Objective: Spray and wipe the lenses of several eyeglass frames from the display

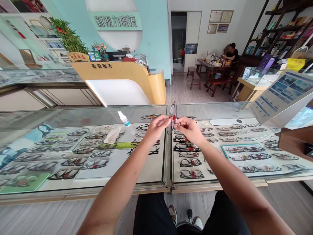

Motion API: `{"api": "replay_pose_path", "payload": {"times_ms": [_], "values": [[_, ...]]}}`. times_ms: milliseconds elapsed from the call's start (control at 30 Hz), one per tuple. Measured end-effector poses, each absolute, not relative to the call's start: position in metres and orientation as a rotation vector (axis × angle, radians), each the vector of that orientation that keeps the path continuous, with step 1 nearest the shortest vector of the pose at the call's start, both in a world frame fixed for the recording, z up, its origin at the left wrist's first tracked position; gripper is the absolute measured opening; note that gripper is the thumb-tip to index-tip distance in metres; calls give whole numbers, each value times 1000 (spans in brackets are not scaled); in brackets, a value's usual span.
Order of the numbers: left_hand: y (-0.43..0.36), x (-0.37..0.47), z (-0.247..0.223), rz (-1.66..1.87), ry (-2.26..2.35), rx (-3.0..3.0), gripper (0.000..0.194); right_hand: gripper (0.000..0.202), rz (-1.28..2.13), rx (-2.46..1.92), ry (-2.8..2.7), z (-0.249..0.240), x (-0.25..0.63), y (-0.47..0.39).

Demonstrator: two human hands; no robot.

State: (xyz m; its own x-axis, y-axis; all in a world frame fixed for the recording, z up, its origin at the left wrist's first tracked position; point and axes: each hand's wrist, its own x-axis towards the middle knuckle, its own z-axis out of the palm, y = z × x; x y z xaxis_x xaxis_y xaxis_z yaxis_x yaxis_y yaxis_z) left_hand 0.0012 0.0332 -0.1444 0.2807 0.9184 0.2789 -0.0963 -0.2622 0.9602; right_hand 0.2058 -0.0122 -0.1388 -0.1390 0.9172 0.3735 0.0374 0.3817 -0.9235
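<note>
The glasses (173, 112) are up between both hands, over the seam where two glass counters meet, with their long axis close to upright, running from twelve to six o'clock. The left hand (157, 125) comes in from eight o'clock and the right hand (189, 129) from four; both touch the glasses, so neither is plainly nearer. The fingers are narrow on each side: thumb and fingertips pinch the thin frame near its middle. Exactly which part each one grips is too small to tell. A small red tag (174, 118) shows between the fingertips, bright against the slim dark rim and clear lenses.

At nine o'clock from the glasses, a white plastic bottle (124, 118) with a tapered top and a blue-marked base lies well apart from the left hand. Just below it, between eight and nine o'clock, is a pale, thin, creased cloth (112, 134).

Under the hands, the smooth counter (169, 163) has clear panes edged in pale wood, with rows of spectacle frames (192, 174) showing through. Farther out, a curved yellow wooden desk (157, 88) stands toward ten o'clock, and a person (232, 54) sits at a dark wooden table (212, 66) between one and two.
</note>
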Motion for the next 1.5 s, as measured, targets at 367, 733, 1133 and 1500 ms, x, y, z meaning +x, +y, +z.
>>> {"api": "replay_pose_path", "payload": {"times_ms": [367, 733, 1133, 1500], "values": [[35, 2, -142, 1198, 803, 1400, 58, 42, 890, -994, -1424, -136, 211, -9], [52, -11, -150, 1220, 920, 1537, 66, 23, 428, -1183, -1282, -138, 232, -6], [36, 7, -151, 1140, 826, 1406, 65, 33, 276, -1214, -1467, -141, 217, -13], [28, 14, -152, 1091, 790, 1456, 62, 72, 63, -1232, -1576, -159, 215, -1]]}}
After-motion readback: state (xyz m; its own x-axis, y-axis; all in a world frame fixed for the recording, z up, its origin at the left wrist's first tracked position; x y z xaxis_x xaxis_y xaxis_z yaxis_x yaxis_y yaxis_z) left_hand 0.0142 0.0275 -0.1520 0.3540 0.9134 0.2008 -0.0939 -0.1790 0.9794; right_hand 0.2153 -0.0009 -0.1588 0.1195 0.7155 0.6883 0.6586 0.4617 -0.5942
